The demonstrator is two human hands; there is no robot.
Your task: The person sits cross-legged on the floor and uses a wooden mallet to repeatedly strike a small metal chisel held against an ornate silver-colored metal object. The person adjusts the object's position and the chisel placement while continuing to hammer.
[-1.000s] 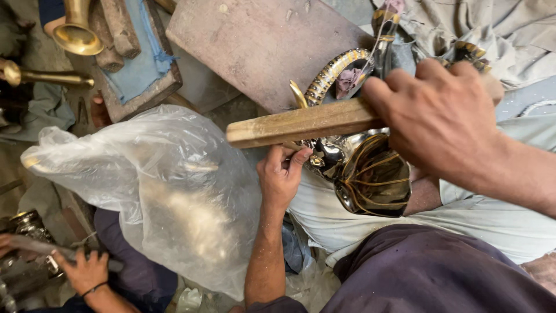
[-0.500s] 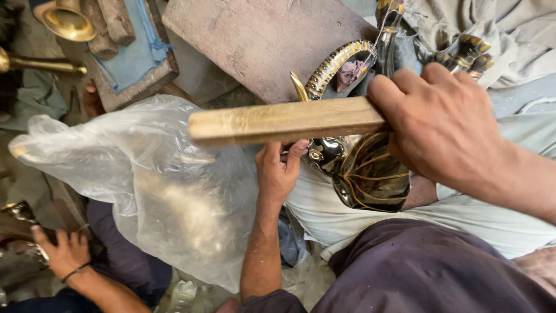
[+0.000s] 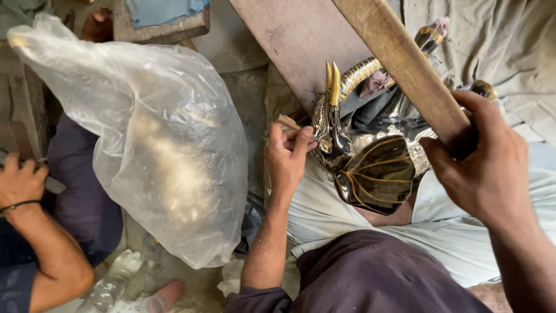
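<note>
Brass figure, polished and horned, rests on the person's lap. Left hand pinches a small chisel against its head; right hand grips a raised wooden bat. A misjudged blow could hit fingers or dent the metal.

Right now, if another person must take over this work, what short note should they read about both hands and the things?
Left hand: shut on a small wooden-handled tool, its tip set against the head of the shiny metal animal figure.
Right hand: shut on the lower end of a long flat wooden stick, raised above the figure.
The figure lies across the person's lap, horns pointing up, dark polished ear facing the camera.
Nearby: a large clear plastic bag to the left; another person's hand at the far left edge.
Done: cannot tell from this view.
Left: the tool is placed, the stick not yet brought down.
</note>
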